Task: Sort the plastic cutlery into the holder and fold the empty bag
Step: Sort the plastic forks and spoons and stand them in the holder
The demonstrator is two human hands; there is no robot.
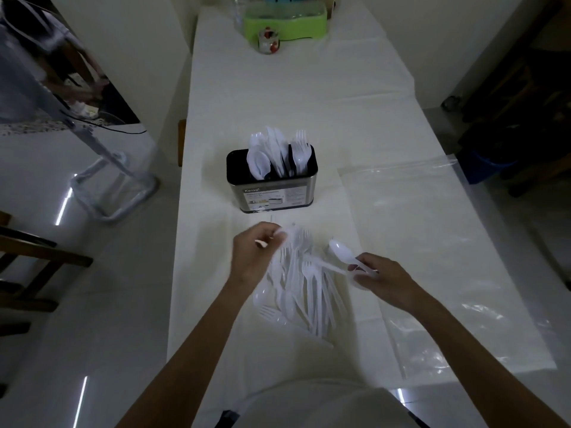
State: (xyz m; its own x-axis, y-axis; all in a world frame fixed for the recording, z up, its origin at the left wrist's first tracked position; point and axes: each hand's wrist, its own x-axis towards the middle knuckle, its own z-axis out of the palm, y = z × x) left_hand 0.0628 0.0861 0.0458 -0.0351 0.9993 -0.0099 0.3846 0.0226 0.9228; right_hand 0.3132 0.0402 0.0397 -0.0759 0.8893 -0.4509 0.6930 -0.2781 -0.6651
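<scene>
A pile of white plastic cutlery [304,291] lies on the white table in front of me. My left hand [253,253] is over the pile's far left end, its fingers pinching a white plastic piece [285,233] there. To the right of the pile, my right hand [375,278] holds a white spoon [338,251] by its handle, bowl pointing left. Beyond the pile stands the dark metal holder [272,193], with spoons at its left, knives in the middle and forks at the right. The clear empty bag [432,242] lies flat on the table's right side.
A green plastic container [285,21] and a small jar [268,41] stand at the table's far end. The table's left edge [182,211] drops to a glossy floor with a metal stand [114,186] and a wooden chair [27,267].
</scene>
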